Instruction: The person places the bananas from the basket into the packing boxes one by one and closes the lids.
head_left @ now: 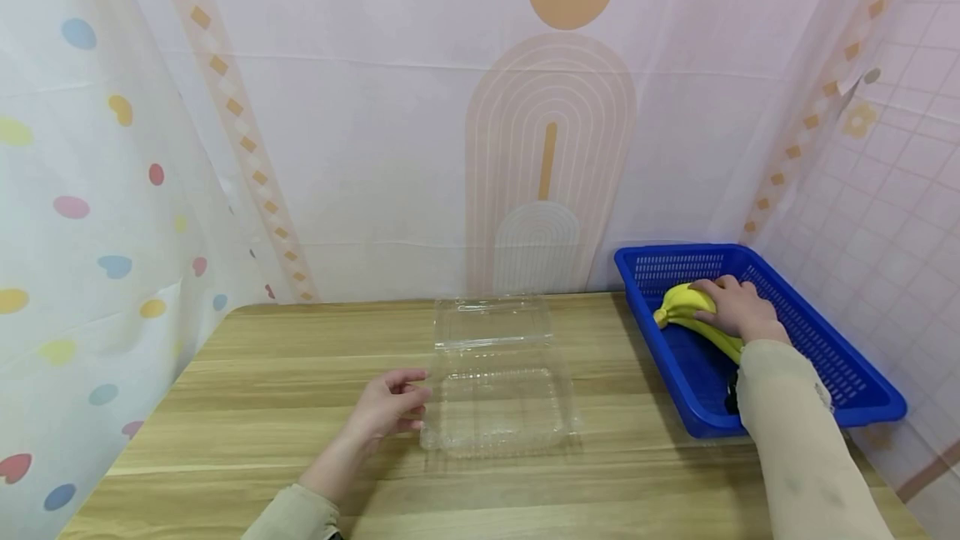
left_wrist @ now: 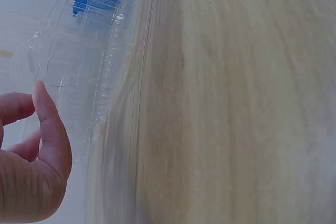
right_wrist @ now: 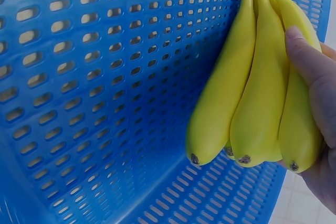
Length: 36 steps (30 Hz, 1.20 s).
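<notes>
A yellow bunch of bananas (right_wrist: 262,77) is gripped by my right hand (head_left: 738,307), with the thumb across one banana in the right wrist view. The bunch is tilted inside the blue basket (head_left: 671,382), its stem end towards the left rim in the head view. On the table lies a clear plastic container (head_left: 502,407) with its lid (head_left: 491,323) folded back. My left hand (head_left: 386,407) is at the container's left edge, fingers loosely bent. Whether the fingertips touch the clear plastic is hard to make out.
A wood-grain table (head_left: 300,373) carries the container and the basket. Patterned curtains (head_left: 375,148) hang behind the table and at both sides. A small dark object (head_left: 732,394) in the basket is partly hidden by the right sleeve.
</notes>
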### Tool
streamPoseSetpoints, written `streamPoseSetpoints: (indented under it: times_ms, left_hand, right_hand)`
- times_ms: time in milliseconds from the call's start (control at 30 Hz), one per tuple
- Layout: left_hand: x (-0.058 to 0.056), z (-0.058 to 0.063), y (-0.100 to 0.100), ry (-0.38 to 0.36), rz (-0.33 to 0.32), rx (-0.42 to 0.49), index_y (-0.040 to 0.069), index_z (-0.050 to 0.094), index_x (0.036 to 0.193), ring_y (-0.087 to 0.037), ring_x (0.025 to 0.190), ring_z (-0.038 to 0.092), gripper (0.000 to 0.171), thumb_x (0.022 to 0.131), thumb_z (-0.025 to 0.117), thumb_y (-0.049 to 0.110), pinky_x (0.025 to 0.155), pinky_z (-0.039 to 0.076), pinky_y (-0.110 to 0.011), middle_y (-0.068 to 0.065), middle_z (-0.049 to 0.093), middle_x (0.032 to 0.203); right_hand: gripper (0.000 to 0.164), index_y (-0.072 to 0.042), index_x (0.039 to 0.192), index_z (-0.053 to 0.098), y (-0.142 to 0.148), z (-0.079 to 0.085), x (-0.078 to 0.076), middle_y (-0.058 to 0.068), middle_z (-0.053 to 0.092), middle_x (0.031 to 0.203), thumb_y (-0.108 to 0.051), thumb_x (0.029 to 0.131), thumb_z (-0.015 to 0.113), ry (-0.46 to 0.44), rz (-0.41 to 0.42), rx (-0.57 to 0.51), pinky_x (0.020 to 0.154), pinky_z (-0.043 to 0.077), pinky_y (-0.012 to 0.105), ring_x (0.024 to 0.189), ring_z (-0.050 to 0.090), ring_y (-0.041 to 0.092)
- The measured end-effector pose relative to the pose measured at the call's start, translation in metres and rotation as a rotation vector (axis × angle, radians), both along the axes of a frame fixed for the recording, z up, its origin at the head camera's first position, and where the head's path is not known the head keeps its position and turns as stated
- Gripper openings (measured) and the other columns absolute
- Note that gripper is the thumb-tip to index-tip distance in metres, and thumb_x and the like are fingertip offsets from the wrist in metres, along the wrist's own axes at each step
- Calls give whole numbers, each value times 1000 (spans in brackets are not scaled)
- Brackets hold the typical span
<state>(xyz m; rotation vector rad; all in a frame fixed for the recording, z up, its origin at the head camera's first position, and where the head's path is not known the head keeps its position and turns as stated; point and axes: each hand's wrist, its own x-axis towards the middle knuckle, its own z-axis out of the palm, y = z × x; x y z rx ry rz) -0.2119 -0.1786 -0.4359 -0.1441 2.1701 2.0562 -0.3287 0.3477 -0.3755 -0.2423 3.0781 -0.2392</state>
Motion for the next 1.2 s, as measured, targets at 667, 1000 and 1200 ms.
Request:
streamPoseSetpoints:
  times_ms: [667,1000,1200]
  left_hand:
    - [-2,0,1,-8,2,0,-12,51,133,-16,71,59,46,91,66,-1,57,57,-24,-7,54,90]
    - [-4,2,1,-6,-2,7,-12,51,134,-16,70,59,45,92,64,-2,57,57,-23,-7,55,90]
    - [-5,0,0,-5,0,8,-12,50,134,-15,70,58,46,92,64,-1,57,56,-23,-7,55,90]
  right_hand:
    - [59,-8,146,41,7,0,-1,35,33,137,-43,100,55,9,-42,-50,83,40,75,118,31,59]
    - [61,-8,147,37,9,5,2,36,30,138,-44,100,54,24,-63,-94,87,36,77,118,29,59]
    - [62,-9,148,36,8,7,1,35,29,139,-44,101,53,40,-59,-105,88,34,78,118,28,58]
